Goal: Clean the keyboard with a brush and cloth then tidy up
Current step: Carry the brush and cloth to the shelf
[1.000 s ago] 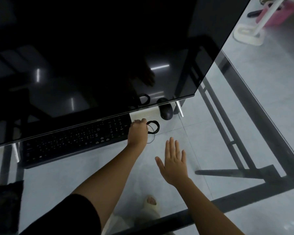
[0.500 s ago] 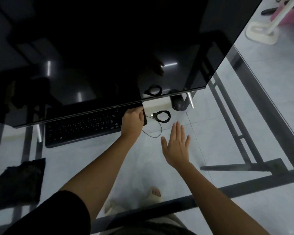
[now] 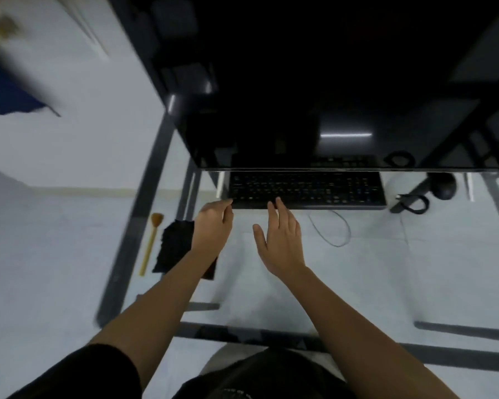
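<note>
A black keyboard [image 3: 306, 190] lies on the glass desk, half under the dark monitor [image 3: 329, 82]. My left hand [image 3: 212, 226] reaches to the keyboard's front left corner with its fingertips touching it. My right hand [image 3: 283, 240] is beside it, fingers straight, tips at the keyboard's front edge. A wooden brush [image 3: 152, 240] with tan bristles lies at the desk's left edge. A black cloth [image 3: 175, 246] lies next to the brush, partly under my left forearm.
A black mouse [image 3: 444, 187] and a coiled black cable [image 3: 414, 203] sit right of the keyboard. A thin grey wire [image 3: 333, 228] loops on the glass desk [image 3: 386, 269] in front. The desk's dark frame runs along the left and near edges.
My view swung left. My left hand moved from the keyboard's right end to its left front corner, and my right hand followed to the front edge. Brush and cloth came into view.
</note>
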